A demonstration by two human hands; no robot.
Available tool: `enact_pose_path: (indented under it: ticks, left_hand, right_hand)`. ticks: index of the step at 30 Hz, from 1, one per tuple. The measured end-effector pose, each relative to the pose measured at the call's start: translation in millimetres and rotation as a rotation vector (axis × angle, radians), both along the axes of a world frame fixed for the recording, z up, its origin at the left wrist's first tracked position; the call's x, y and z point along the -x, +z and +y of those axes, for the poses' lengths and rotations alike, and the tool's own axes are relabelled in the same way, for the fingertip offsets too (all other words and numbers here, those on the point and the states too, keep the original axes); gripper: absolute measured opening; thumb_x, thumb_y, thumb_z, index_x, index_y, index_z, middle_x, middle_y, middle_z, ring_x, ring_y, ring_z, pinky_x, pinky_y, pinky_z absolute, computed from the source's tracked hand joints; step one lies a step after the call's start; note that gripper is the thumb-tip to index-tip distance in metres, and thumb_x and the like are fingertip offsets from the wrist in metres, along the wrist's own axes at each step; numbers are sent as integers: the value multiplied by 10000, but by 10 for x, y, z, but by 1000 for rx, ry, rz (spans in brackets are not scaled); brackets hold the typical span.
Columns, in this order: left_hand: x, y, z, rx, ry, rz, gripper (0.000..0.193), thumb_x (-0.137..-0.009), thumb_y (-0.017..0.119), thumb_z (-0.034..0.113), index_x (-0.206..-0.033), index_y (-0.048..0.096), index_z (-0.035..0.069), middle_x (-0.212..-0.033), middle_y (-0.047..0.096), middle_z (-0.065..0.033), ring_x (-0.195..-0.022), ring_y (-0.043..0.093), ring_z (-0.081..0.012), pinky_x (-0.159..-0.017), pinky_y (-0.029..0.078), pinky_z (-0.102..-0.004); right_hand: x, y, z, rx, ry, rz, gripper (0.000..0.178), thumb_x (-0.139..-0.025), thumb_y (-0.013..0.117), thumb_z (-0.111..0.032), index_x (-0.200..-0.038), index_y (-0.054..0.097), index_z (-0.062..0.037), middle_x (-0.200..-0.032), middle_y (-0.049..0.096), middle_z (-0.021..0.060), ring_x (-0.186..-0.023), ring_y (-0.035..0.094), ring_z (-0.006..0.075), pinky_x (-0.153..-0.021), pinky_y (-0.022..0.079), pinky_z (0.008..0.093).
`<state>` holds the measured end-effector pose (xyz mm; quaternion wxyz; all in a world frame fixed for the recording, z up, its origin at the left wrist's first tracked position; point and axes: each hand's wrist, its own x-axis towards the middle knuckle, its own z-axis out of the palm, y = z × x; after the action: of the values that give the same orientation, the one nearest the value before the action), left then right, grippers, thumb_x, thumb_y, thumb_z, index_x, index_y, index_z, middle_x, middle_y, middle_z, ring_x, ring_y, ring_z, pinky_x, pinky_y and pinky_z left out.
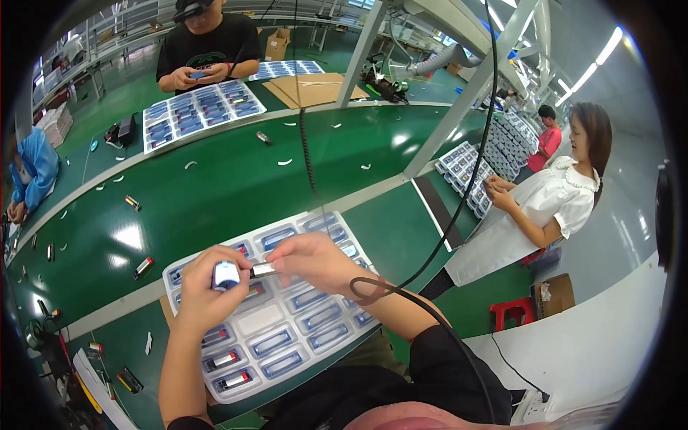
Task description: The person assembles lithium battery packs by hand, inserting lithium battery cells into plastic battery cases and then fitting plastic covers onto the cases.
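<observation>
My left hand (pixel 206 287) is closed round a small blue casing (pixel 226 275) with a glossy, light-coloured end. Thumb and fingers of my right hand (pixel 312 259) pinch a small silver piece with a dark end (pixel 262 269), whose tip meets my left fingers. Whether that piece touches the casing is hidden. Beneath both hands lies a white moulded tray (pixel 259 319) with rows of pockets. Many pockets hold blue casings (pixel 272 342); in the left column sit red-and-silver battery-like parts (pixel 231 360). A band and a black cord (pixel 369 288) cross my right wrist.
Ahead runs a green conveyor belt (pixel 229 179) with scattered cylindrical parts (pixel 143 268) and white strips. A person (pixel 208 54) works opposite behind another tray (pixel 203 115); a person in white (pixel 530 208) handles something at right. A metal post (pixel 459 107) and hanging cord (pixel 307 154) stand near.
</observation>
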<state>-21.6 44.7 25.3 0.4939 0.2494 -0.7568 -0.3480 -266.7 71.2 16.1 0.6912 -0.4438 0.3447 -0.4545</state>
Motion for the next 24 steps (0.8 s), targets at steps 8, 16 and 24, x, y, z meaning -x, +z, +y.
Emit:
enact_pose_path:
  ticks: [8, 16, 24]
  left_hand:
    - [-129, 5, -324, -499, -22, 121, 628, -851, 805, 87, -1375, 460, 68, -1260, 495, -65, -1096, 499, -137, -944, 484, -317]
    - [-201, -20, -325, -326, -87, -18, 546, -830, 727, -29, -1355, 602, 53, -1264, 640, -71, -1207, 587, -147, -990, 483, -311]
    - [-35, -26, -196, -453, -153, 127, 484, -901, 773, 80, -1362, 638, 21, -1210, 700, -76, -1002, 646, -108, -836, 540, -259]
  right_hand:
    - [153, 97, 12, 382, -371, 127, 215, -954, 665, 59, -1161, 709, 27, -1168, 661, 102, -939, 695, 196, -883, 556, 327]
    - [-187, 467, -167, 385, -280, 151, 269, -896, 760, 66, -1141, 657, 30, -1077, 716, 89, -946, 688, 140, -851, 570, 273]
    - [-315, 310, -212, 375, -305, 381, 188, -888, 816, -11, -1047, 717, 16, -981, 738, 38, -862, 651, 76, -775, 536, 219]
